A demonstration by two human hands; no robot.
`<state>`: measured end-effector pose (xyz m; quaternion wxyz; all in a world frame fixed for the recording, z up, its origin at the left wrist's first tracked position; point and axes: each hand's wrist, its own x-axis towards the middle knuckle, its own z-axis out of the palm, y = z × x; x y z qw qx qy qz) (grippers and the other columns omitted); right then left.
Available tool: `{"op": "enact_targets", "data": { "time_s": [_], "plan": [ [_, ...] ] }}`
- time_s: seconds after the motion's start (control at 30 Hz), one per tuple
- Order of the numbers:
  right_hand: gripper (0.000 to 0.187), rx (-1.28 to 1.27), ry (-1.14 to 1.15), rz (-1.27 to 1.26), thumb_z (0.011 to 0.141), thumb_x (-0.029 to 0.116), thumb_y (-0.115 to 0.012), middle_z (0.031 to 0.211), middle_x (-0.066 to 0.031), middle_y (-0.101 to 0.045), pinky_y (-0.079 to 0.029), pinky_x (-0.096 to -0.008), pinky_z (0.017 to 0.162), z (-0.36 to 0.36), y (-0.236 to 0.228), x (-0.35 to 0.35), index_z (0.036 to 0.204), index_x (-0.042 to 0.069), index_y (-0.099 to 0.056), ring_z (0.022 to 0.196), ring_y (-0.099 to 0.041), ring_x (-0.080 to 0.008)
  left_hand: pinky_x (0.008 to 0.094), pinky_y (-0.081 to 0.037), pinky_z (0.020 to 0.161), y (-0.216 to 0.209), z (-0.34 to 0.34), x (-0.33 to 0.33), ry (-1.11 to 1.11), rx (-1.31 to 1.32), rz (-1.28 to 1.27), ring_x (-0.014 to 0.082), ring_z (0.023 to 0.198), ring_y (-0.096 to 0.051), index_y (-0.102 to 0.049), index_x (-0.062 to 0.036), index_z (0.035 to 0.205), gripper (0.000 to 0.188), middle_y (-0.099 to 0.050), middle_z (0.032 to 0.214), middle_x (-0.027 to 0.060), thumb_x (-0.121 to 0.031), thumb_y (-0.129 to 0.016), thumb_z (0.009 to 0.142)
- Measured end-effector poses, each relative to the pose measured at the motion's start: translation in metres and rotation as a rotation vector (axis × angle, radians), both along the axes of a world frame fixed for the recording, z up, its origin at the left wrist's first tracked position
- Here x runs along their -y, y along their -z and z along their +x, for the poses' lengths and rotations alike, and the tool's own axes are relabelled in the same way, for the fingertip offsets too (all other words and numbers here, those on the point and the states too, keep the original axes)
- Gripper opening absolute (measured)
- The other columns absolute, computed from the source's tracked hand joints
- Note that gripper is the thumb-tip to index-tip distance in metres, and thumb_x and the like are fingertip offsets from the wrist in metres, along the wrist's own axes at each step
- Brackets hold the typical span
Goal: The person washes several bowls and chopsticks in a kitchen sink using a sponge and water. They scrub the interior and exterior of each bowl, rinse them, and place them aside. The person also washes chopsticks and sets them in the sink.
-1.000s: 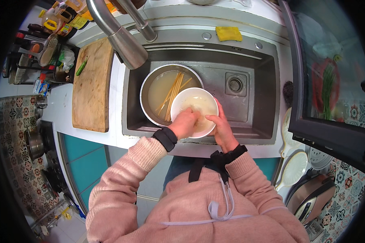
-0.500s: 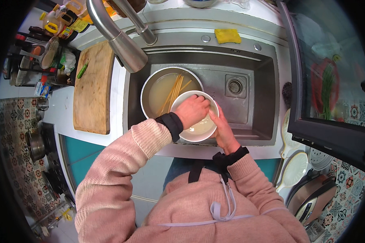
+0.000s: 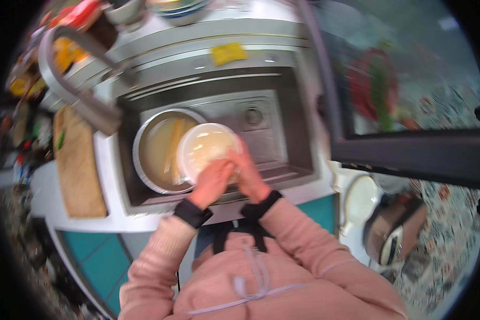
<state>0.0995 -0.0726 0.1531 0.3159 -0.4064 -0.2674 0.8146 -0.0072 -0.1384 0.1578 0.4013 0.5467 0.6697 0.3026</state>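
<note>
A white bowl (image 3: 182,160) of cloudy pale liquid is over the right side of a round metal pot (image 3: 138,154) in the sink (image 3: 300,146). My right hand (image 3: 247,172) grips the bowl's right rim. My left hand (image 3: 214,180) is at the near rim, its fingers bunched beside the right hand's fingers and smeared by motion. Whether the left hand grips the bowl or something small, I cannot tell. Inside the pot, several long yellow sticks (image 3: 174,152) resembling chopsticks lie in cloudy liquid.
A faucet (image 3: 98,109) arches over the sink's left side. Beyond the basin lies a yellow cloth (image 3: 229,54). Left of the sink, a wooden cutting board (image 3: 80,165) holds a green chili (image 3: 61,140). A dark-framed window (image 3: 405,160) juts in at the right.
My view has shifted, so the sink appears farther left and lower. My left hand has drawn back from inside the bowl to its near rim, beside my right hand.
</note>
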Motion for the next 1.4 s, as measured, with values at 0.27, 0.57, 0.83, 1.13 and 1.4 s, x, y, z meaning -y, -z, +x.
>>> {"op": "enact_targets", "data": {
  "time_s": [0.27, 0.57, 0.83, 1.13, 1.4],
  "plan": [
    [0.057, -0.034, -0.061, 0.009, 0.097, 0.028, -0.057, 0.141, -0.0097, -0.045, -0.038, -0.0332, 0.104, 0.019, -0.007, -0.021, 0.147, 0.013, -0.035, 0.127, -0.044, -0.02, 0.0461, -0.043, 0.096, -0.047, -0.051, 0.008, 0.551, -0.615, 0.407, 0.0317, 0.111, -0.052, -0.062, -0.007, 0.105, 0.034, -0.059, 0.11, 0.0093, -0.023, -0.072, 0.077],
    [0.058, -0.107, 0.033, -0.046, 0.093, 0.013, -0.055, 0.135, -0.0107, -0.048, -0.044, -0.0347, 0.098, -0.003, -0.003, -0.008, 0.146, 0.013, -0.032, 0.116, -0.052, -0.0209, 0.0441, -0.048, 0.068, -0.012, 0.029, -0.002, -0.123, -0.044, 0.171, 0.0405, 0.081, -0.058, -0.048, -0.0005, 0.11, 0.022, -0.057, 0.098, 0.0223, -0.001, -0.05, 0.088],
    [0.059, 0.002, -0.179, 0.005, 0.093, 0.019, -0.057, 0.137, -0.0095, -0.047, -0.039, -0.0346, 0.104, 0.021, -0.02, -0.028, 0.146, 0.012, -0.033, 0.125, -0.047, -0.0215, 0.0374, -0.049, 0.089, -0.018, -0.065, 0.017, 0.569, -0.726, 0.453, 0.0243, 0.109, -0.058, -0.059, -0.009, 0.11, 0.032, -0.06, 0.111, 0.0068, -0.014, -0.059, 0.079],
    [0.062, -0.01, -0.038, 0.074, 0.091, 0.016, -0.056, 0.141, -0.0098, -0.044, -0.036, -0.0361, 0.107, 0.017, 0.001, -0.016, 0.148, 0.012, -0.031, 0.129, -0.043, -0.0232, 0.0428, -0.047, 0.096, -0.01, -0.024, 0.006, 0.386, -0.386, 0.376, 0.0322, 0.116, -0.055, -0.059, -0.0053, 0.115, 0.039, -0.06, 0.12, 0.0129, -0.008, -0.062, 0.076],
    [0.065, -0.026, 0.095, -0.011, 0.087, 0.012, -0.056, 0.139, -0.0089, -0.045, -0.037, -0.0344, 0.105, 0.005, 0.003, -0.001, 0.147, 0.013, -0.033, 0.127, -0.043, -0.0215, 0.0411, -0.05, 0.085, -0.008, 0.01, 0.009, 0.128, -0.351, 0.266, 0.0314, 0.102, -0.061, -0.061, -0.0068, 0.113, 0.036, -0.06, 0.117, 0.0113, -0.007, -0.065, 0.077]
  ]
}}
